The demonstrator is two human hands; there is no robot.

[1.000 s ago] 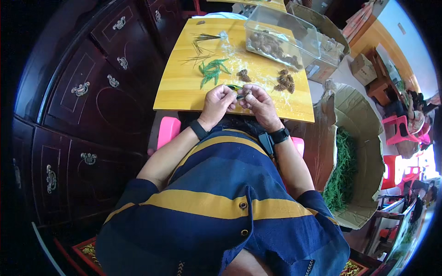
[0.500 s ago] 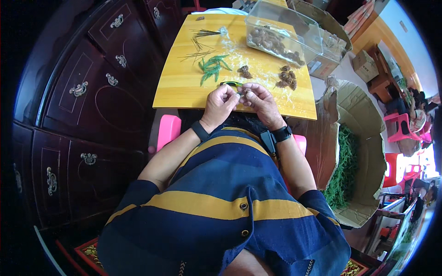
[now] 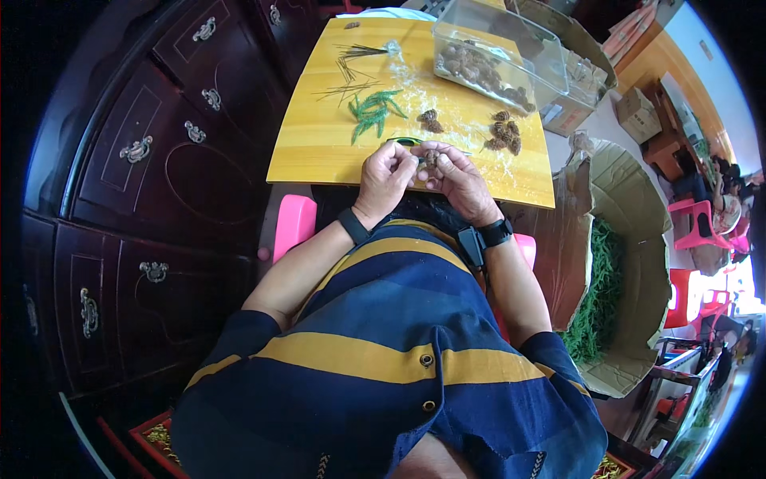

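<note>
The table [image 3: 311, 156] serves as the reference for position. Along its left edge stands a dark wood cabinet [image 3: 215, 188] with drawers, panelled doors and ornate metal handles [image 3: 136, 149]. A white cloth [image 3: 383, 13] lies beyond the far edge. Beside the right edge, toward the near right corner, stands a large open cardboard carton [image 3: 638, 188]. A smaller brown box [image 3: 638, 116] sits on the floor, well apart from the right edge. Farther right stand a pink stool [image 3: 706, 219] and a red seat [image 3: 685, 299]. A patterned pink fabric [image 3: 630, 32] hangs beyond the far right corner.
</note>
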